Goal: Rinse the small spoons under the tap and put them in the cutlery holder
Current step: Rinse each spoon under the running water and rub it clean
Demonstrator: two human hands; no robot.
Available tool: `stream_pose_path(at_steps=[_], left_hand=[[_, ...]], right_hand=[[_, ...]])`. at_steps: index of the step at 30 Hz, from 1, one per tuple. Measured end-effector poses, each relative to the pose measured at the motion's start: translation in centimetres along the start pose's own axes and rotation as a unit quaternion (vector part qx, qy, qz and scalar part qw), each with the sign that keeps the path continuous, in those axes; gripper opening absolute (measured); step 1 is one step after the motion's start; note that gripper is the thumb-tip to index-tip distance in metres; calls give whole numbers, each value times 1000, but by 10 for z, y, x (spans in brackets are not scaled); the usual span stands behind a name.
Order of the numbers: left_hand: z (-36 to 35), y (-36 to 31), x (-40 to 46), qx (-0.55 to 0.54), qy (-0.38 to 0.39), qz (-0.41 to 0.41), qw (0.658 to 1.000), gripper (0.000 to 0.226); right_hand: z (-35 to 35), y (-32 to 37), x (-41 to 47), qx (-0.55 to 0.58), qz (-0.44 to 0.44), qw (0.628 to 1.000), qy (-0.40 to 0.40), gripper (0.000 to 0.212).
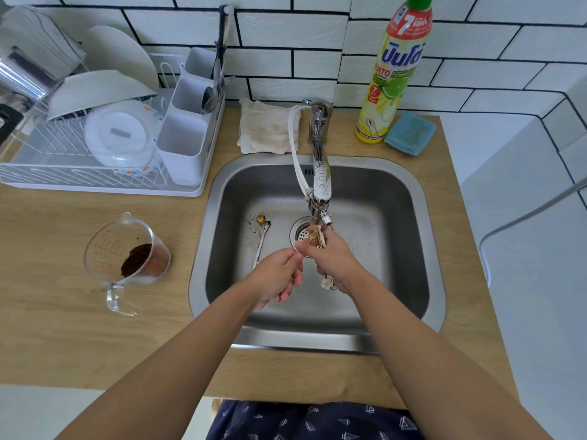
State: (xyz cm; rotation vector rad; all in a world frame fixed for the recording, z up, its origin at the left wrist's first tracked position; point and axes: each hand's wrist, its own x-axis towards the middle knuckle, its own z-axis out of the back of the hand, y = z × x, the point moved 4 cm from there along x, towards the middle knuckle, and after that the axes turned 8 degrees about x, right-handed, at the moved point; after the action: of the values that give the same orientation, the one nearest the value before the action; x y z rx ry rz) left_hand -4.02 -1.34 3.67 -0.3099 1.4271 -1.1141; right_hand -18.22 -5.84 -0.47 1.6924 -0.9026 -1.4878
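My right hand (330, 258) grips a small gold spoon (317, 238) under the tap's spout (319, 214); its bowl points up at the spout and its flower-shaped handle end (327, 283) sticks out below my palm. My left hand (279, 274) is just left of it, fingers curled, fingertips close to my right thumb; whether it holds anything is unclear. Two more small spoons (262, 236) lie side by side on the sink floor (374, 249), left of the drain. The white cutlery holder (187, 134) stands at the dish rack's right end, with some cutlery in its rear compartments.
A dish rack (79, 147) with plates and a lid stands on the left counter. A clear measuring jug (127, 258) with brown grounds sits left of the sink. Behind the sink are a folded cloth (270, 128), a dish-soap bottle (394, 74) and a blue sponge (409, 133).
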Motion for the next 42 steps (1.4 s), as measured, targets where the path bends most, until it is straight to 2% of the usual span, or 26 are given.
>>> stream_pose_path(at_steps=[2,4,7,9,10,11,12,13,14,15,16,17,18,19,20,21,22,23,25,28,30,33,35,36,40,42], left_hand=[[-1,3,0,-76,25,22,997,32],[0,9,1,-215,72,87,970,33],[2,15,-1,-386,169,158,893,39],[3,19,0,-397,173,160,887,40],[2,22,1,-373,155,160,901,39],[2,23,3,-318,120,148,929,38],[3,22,5,-222,68,117,966,36],[4,18,7,-82,9,76,994,35],[5,13,8,80,-50,31,995,34],[5,9,10,226,-97,-7,969,33],[4,4,10,303,-131,-25,944,33],[4,1,10,312,-137,-29,940,34],[3,1,10,238,-113,-21,964,36],[2,4,10,96,-68,3,993,37],[-1,7,9,-83,0,42,996,37],[-4,7,5,-233,56,78,968,36],[-5,5,2,-327,93,103,935,35],[-5,3,-1,-377,112,116,912,34],[-7,-1,-3,-411,118,129,895,30],[-8,-5,-4,-408,113,142,895,28],[-7,-4,-7,-416,124,154,887,26],[-8,1,-13,-448,148,161,867,23],[-6,3,-15,-436,149,157,874,26],[-5,4,-14,-425,146,156,880,27],[3,6,-16,-381,123,147,905,26],[3,6,-17,-349,115,139,920,26]], right_hand=[[6,3,3,80,-23,996,-29,6],[7,4,4,154,-49,987,-26,18],[3,7,0,165,-46,984,50,17],[1,9,-3,124,-31,989,74,13],[2,9,-2,104,-31,993,55,13],[4,8,-1,87,-36,995,19,14],[5,7,0,78,-44,996,-24,16],[6,5,0,77,-51,994,-63,16],[6,2,0,83,-54,991,-86,16],[4,0,0,89,-55,990,-90,15],[1,-1,-1,90,-51,992,-78,14],[-2,-2,-2,97,-43,993,-55,12],[-4,-1,-4,106,-33,993,-34,14],[-4,0,-4,117,-23,993,-23,19],[-2,2,-3,124,-15,992,-23,23],[1,4,-2,126,-8,991,-33,23],[4,6,0,122,-4,991,-48,16],[6,7,2,112,-7,992,-62,8],[7,7,5,86,-11,994,-67,14],[0,6,2,56,4,998,2,13],[-2,7,-3,20,10,999,32,20],[6,12,2,17,13,999,-32,15],[7,10,5,23,-7,997,-71,21],[5,8,4,26,-15,997,-65,22],[-7,1,-5,35,-26,999,12,20],[-3,3,-3,51,-40,997,-28,25]])
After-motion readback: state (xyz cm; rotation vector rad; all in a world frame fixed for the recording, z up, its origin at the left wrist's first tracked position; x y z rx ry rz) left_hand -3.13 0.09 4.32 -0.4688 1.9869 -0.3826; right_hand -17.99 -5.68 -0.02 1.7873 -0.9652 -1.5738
